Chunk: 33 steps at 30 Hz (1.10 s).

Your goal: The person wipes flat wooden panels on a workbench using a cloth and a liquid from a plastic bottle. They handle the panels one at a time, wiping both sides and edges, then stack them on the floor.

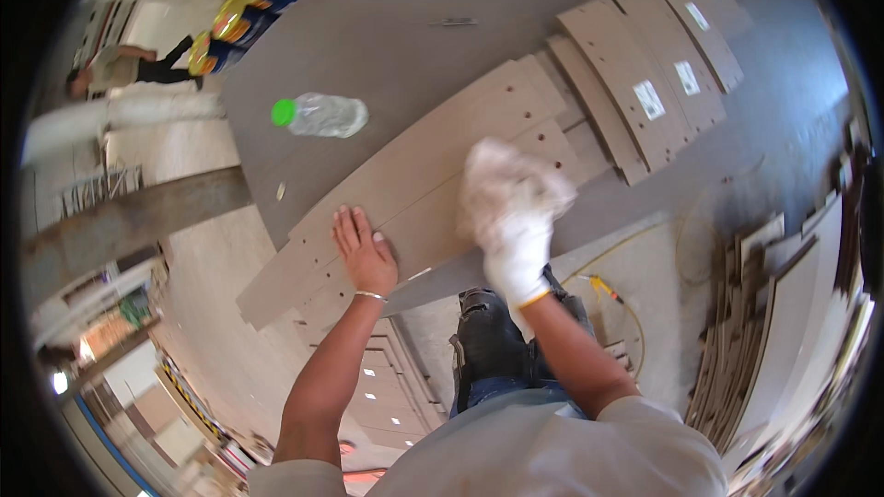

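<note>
Two long brown boards [414, 188] with small drilled holes lie side by side on a grey table [387, 46]. My bare left hand [366, 253] rests flat on the nearer part of them, fingers stretched out, a bracelet at the wrist. Wearing a white glove, my right hand [520, 230] grips a pale, crumpled rag [511, 179] over the boards' right half; motion blurs it, and the fingers are hidden. Beyond the boards, a clear plastic bottle [329, 116] with a green cap lies on its side.
Labelled brown panels [635, 73] are stacked at the table's far right. More boards [764, 313] stand piled on the right, and others [387, 386] lie below the table. An air gun [603, 288] with a yellow hose is on the floor. A person [120, 69] is near blue-yellow cans [235, 18].
</note>
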Each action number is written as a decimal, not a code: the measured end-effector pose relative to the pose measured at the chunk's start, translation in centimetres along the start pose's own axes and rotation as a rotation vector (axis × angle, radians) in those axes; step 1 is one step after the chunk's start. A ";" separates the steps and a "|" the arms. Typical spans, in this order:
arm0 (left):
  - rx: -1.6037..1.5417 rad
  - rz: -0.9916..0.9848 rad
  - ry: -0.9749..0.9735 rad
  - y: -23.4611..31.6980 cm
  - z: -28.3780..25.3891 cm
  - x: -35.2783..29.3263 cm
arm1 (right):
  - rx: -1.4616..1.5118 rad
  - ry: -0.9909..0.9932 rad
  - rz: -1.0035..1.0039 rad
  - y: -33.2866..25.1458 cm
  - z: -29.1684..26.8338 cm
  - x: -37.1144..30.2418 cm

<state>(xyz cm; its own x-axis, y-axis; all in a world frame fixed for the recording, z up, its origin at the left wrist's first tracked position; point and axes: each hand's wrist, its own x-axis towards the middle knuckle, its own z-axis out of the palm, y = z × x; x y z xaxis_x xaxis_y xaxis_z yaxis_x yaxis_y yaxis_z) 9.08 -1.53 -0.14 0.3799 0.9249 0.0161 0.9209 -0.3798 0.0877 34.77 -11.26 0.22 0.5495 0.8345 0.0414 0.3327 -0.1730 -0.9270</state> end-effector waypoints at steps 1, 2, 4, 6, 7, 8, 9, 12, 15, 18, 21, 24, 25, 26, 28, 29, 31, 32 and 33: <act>-0.011 0.003 0.002 -0.1 0.2 0.1 | 0.024 -0.163 -0.098 0.0 2.3 -2.4; -0.018 -0.006 0.000 -0.4 0.3 -0.3 | -0.353 -0.370 -0.459 -0.4 3.4 -3.9; -0.037 -0.053 -0.023 -0.8 0.3 -0.8 | -0.339 -0.398 -0.528 -1.5 2.1 -0.9; -0.063 -0.080 -0.035 -0.1 -0.6 -0.9 | -0.513 -0.334 -0.531 -1.4 -0.7 5.3; -0.058 -0.095 -0.032 -0.4 -0.9 -1.2 | -0.638 -0.265 -0.524 -0.8 -2.1 9.1; -0.060 -0.097 -0.030 -0.2 -0.9 -0.9 | -0.774 -0.107 -0.556 -0.2 -2.1 11.8; -0.064 -0.095 -0.027 -0.4 -0.9 -0.8 | -0.785 -0.047 -0.627 -1.7 -0.3 12.9; -0.103 -0.078 -0.011 0.1 -0.8 -0.2 | -0.607 -0.125 -0.742 -3.8 8.6 12.5; -0.131 -0.088 -0.040 -0.5 -0.2 -0.8 | -0.307 -0.467 -0.869 -7.5 16.0 9.6; -0.157 -0.126 0.051 -0.5 -0.5 -1.4 | -0.501 -0.435 -0.901 -5.9 11.9 12.7; -0.184 -0.124 0.078 -0.3 -1.1 -0.9 | -0.756 -0.225 -0.753 -3.5 5.3 17.2; -0.222 -0.106 0.047 0.1 0.8 -0.1 | -0.625 -0.408 -0.827 -6.5 12.4 12.2; -0.220 -0.109 0.021 0.2 1.1 -0.1 | -0.545 -0.501 -0.898 -7.6 14.8 10.7; -0.207 -0.113 -0.011 0.1 1.3 -0.5 | -0.495 -0.566 -0.956 -8.1 16.1 10.1; -0.189 -0.129 -0.014 -0.1 0.1 -0.9 | -0.576 -0.669 -0.861 -7.5 13.5 12.8; -0.195 -0.129 0.011 -0.1 -0.3 -0.9 | -0.694 -0.454 -0.917 -5.3 10.2 15.1; -0.199 -0.135 0.034 -0.1 -0.9 -0.7 | -0.741 -0.441 -0.578 -2.5 2.9 19.3; -0.209 -0.126 0.031 0.2 -1.1 -0.2 | -0.786 -0.272 -0.549 -0.9 2.4 19.0; -0.210 -0.128 0.023 0.4 -1.3 -0.2 | -0.814 -0.113 -0.513 0.7 2.2 18.6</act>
<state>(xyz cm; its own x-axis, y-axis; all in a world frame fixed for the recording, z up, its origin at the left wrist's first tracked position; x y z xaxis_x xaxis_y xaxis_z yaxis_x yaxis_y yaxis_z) 9.23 -1.85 1.21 0.2572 0.9663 0.0141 0.9220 -0.2497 0.2958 43.54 5.33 -0.51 0.1265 0.9476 0.2935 0.9637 -0.0473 -0.2627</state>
